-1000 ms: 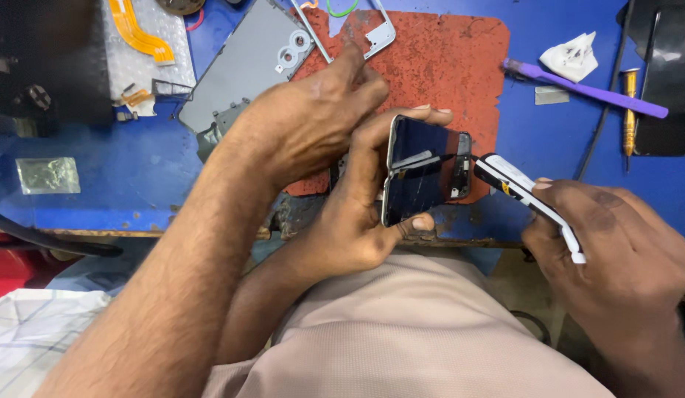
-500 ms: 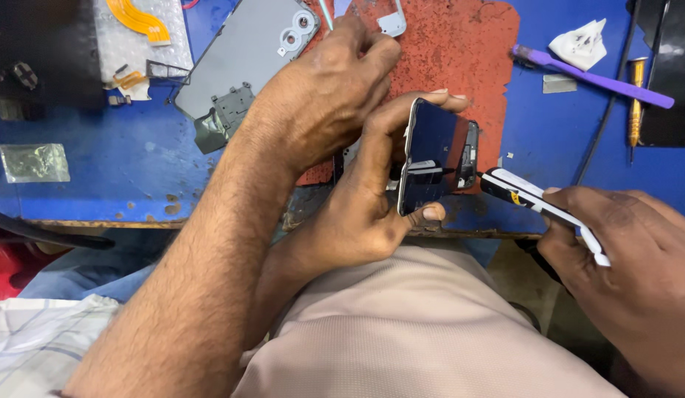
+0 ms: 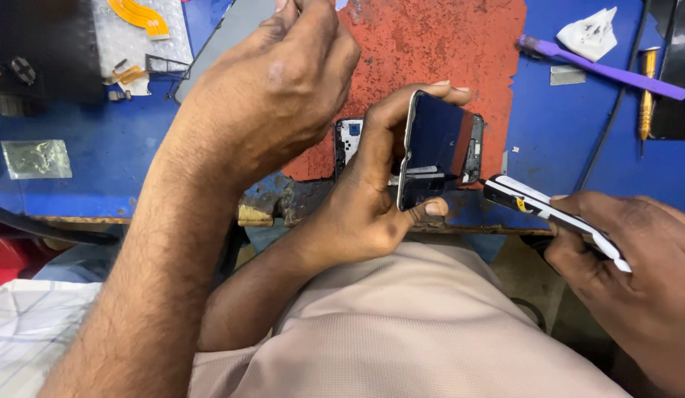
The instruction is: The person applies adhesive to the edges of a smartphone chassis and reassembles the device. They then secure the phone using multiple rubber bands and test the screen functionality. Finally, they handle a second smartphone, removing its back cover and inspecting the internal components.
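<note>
Gripping dark phone screen edgewise, left hand closed.

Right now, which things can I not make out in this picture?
- Head view: what the other person's hand pinches; the top edge cuts it off.
- What kind of thing the flat white-and-black piece is; the right hand covers its far end.
- The dark phone: its left side, behind the left hand.
- The small parts top left: too small.
</note>
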